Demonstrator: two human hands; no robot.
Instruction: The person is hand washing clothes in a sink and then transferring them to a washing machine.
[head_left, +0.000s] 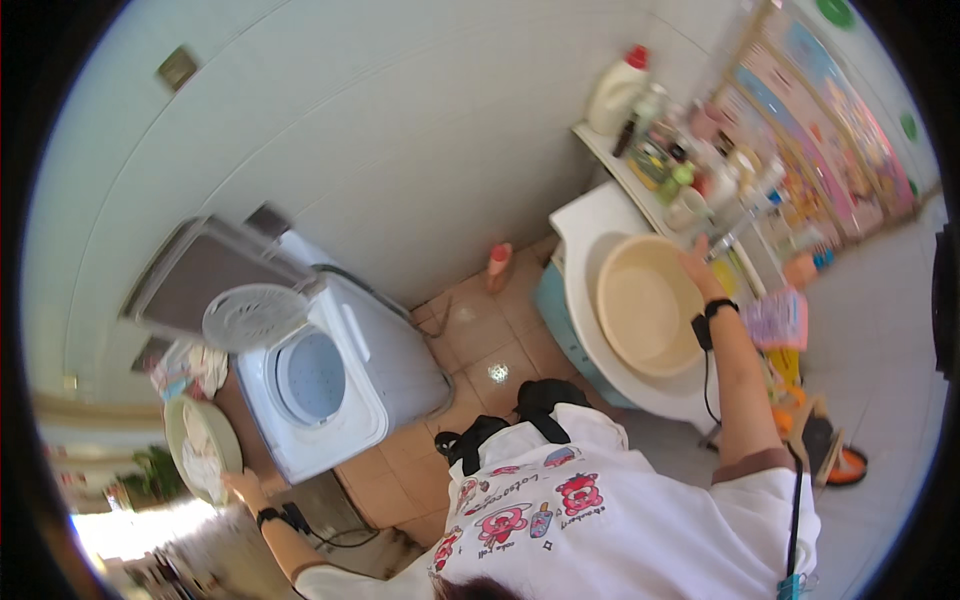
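Observation:
At the left, my left hand (241, 486) grips the rim of a pale green plastic basin (234, 439) that holds white cloth (201, 466). At the right, a round beige plastic basin (649, 311) sits in the white washbasin (581, 289). My right hand (701, 271) is at the beige basin's far right rim, beside the metal tap (739, 225). One finger points up toward the tap, and whether the hand grips the rim is unclear. No contents show in the beige basin. Both wrists wear black bands with cables.
A top-loading washing machine (412, 375) stands with its lid (217, 274) up and inner drum (311, 379) exposed. Crumpled clothes (199, 367) lie behind it. Bottles and cups crowd the shelf (622, 176) behind the washbasin. A pink bottle (499, 266) stands on the tiled floor (480, 360).

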